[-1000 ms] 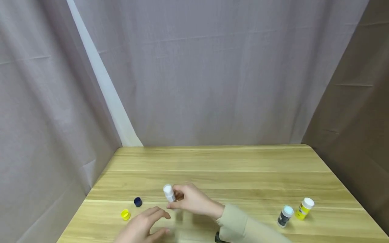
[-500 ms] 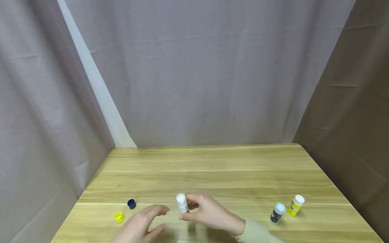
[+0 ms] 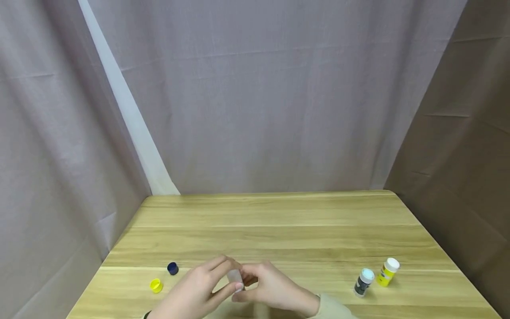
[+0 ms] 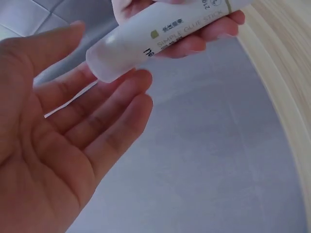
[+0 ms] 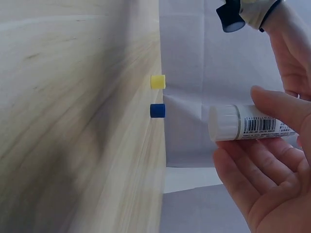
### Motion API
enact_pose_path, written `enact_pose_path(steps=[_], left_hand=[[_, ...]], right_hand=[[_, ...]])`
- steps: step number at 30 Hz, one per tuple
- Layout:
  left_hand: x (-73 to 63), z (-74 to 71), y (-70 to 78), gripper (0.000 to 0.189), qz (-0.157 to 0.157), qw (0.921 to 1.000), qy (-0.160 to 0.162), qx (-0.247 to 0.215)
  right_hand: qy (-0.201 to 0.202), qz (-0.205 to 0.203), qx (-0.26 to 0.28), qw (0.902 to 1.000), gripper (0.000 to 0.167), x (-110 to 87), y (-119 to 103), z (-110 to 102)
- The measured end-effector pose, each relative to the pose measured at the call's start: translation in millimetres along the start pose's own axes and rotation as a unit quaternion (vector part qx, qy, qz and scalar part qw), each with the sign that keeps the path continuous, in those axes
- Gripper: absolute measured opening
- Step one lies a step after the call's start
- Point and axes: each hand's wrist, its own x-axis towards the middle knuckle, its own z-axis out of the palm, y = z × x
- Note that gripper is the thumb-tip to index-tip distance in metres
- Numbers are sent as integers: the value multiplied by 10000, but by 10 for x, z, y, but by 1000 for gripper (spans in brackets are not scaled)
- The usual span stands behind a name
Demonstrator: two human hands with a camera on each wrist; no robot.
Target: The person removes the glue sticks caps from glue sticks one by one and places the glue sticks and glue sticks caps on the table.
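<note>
Near the table's front, my right hand [image 3: 275, 285] grips a white glue stick [image 4: 160, 36], thumb on one side and fingers on the other. "SIMPLE GLUE STICK" is printed on its label in the left wrist view. My left hand [image 3: 203, 283] is around the upper, translucent end of the stick. In the left wrist view its fingers extend beside that end, while the thumb stands apart from it; whether the fingertips touch is hard to tell. The right wrist view shows the barcode side and the stick's other end, free of the fingers.
On the wooden table [image 3: 271, 235], a small navy cap [image 3: 172, 268] and a yellow cap [image 3: 156, 285] lie at left. A dark tube [image 3: 364, 282] and a yellow tube [image 3: 388, 271], both white-topped, stand at right. Grey curtains [image 3: 263, 110] hang behind the table.
My right hand has carried the glue stick slightly right and toward me. My left hand has moved right and forward, from apart to around the stick's upper end.
</note>
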Motion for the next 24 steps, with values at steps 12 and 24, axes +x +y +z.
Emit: enact_pose_path(steps=[12, 24], left_hand=[[-10, -8, -11, 24, 289, 9987, -327, -267], [0, 26, -13, 23, 246, 9992, -83, -295]], right_hand=[[6, 150, 252, 9996, 19, -50, 9, 45], [177, -121, 294, 9993, 11, -77, 33, 48]])
